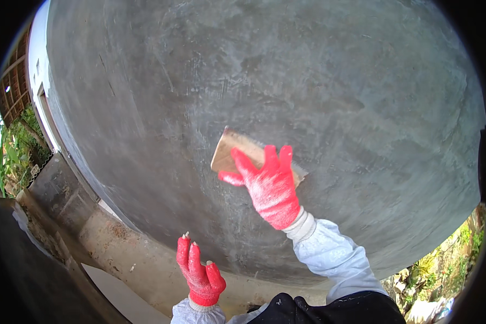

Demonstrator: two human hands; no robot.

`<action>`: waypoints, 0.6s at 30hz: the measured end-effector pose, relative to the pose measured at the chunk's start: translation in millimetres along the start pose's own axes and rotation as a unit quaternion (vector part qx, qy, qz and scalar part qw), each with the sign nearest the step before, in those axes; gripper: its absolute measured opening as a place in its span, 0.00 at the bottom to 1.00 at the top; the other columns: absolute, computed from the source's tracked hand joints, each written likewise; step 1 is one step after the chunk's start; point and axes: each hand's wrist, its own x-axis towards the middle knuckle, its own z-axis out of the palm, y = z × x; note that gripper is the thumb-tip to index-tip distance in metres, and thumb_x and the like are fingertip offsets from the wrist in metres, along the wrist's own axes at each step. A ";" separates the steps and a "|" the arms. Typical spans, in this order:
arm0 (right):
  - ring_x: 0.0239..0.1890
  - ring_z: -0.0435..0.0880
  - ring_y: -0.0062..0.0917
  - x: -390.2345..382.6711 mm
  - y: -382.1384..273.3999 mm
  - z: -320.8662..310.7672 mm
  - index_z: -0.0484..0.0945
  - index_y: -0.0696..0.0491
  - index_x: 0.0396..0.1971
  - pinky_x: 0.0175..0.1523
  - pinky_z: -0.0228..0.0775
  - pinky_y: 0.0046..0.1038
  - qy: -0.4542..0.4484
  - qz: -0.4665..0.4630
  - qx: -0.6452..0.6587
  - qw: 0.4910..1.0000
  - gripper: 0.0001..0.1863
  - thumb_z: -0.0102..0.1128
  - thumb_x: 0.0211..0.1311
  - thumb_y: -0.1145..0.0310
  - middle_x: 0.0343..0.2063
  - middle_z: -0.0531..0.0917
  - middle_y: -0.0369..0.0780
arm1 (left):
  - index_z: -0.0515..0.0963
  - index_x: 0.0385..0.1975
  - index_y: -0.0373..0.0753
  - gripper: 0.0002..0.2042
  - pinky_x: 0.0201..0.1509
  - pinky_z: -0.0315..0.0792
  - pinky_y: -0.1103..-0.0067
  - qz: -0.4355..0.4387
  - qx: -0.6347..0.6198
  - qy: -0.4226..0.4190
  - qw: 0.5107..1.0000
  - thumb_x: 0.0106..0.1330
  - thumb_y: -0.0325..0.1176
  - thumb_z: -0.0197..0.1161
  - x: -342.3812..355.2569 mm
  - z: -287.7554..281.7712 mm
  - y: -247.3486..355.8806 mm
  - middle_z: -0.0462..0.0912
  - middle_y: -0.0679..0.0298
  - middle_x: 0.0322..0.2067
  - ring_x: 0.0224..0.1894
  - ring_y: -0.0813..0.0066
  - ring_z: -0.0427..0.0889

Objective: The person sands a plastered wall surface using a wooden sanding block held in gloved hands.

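Red-gloved hands at a grey cement wall, R hand pressing a wooden float to it.

Nearest: dark clothing at the lower edge w/ pale sleeves (335, 256). L hand (200, 272) in a red knit glove, raised near the wall's base, fingers loosely up, holding nothing, bare fingertips poking through worn glove tips. Just beyond it, a rough concrete ledge (129, 254) along the wall foot. R hand (267, 183), same kind of glove dusted w/ pale powder, fingers spread flat over a wooden float (229, 151), keeping it pressed against the wall, approx mid-frame. Grey plastered wall (308, 81) fills most of the view, smooth w/ darker damp patches. Farther off: white building edge (38, 70) at left, greenery (8, 162) far left & plants (448, 259) lower right.
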 end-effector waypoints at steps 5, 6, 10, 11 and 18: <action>0.44 0.78 0.42 -87.9 -19.3 55.3 0.70 0.42 0.68 0.60 0.67 0.43 -0.084 -0.208 -0.122 0.967 0.37 0.56 0.61 0.40 0.38 0.78 0.47 | 0.60 0.70 0.30 0.27 0.73 0.58 0.55 0.048 -0.017 -0.022 0.998 0.69 0.29 0.44 13.1 1.3 2.3 0.57 0.39 0.70 0.71 0.42 0.60; 0.44 0.77 0.42 -65.5 -5.2 29.3 0.72 0.41 0.65 0.59 0.67 0.44 -0.060 -0.117 -0.075 0.989 0.36 0.61 0.57 0.43 0.38 0.78 0.47 | 0.60 0.70 0.30 0.27 0.73 0.57 0.55 0.044 0.003 -0.021 0.999 0.70 0.29 0.44 11.8 -5.4 -1.7 0.57 0.39 0.70 0.71 0.42 0.60; 0.44 0.76 0.44 9.9 57.0 -62.5 0.80 0.35 0.57 0.54 0.64 0.47 0.042 0.142 0.052 0.988 0.34 0.77 0.44 0.52 0.40 0.77 0.46 | 0.59 0.69 0.28 0.26 0.73 0.56 0.54 0.001 0.028 -0.029 0.999 0.72 0.30 0.43 2.1 -13.0 -14.0 0.58 0.40 0.70 0.71 0.41 0.60; 0.43 0.76 0.43 14.1 70.3 -73.2 0.81 0.35 0.54 0.53 0.63 0.50 0.085 0.130 -0.036 0.987 0.33 0.78 0.42 0.53 0.42 0.77 0.46 | 0.59 0.70 0.28 0.26 0.74 0.55 0.55 0.015 0.026 -0.027 0.999 0.73 0.31 0.42 2.8 -10.2 -12.6 0.58 0.40 0.70 0.72 0.42 0.60; 0.42 0.77 0.44 -109.7 10.5 26.5 0.76 0.36 0.60 0.56 0.71 0.42 -0.047 -0.186 -0.147 0.970 0.30 0.61 0.60 0.40 0.38 0.77 0.51 | 0.59 0.70 0.28 0.25 0.74 0.54 0.56 0.039 -0.057 -0.068 0.995 0.75 0.32 0.41 22.8 24.3 3.8 0.57 0.40 0.71 0.73 0.44 0.58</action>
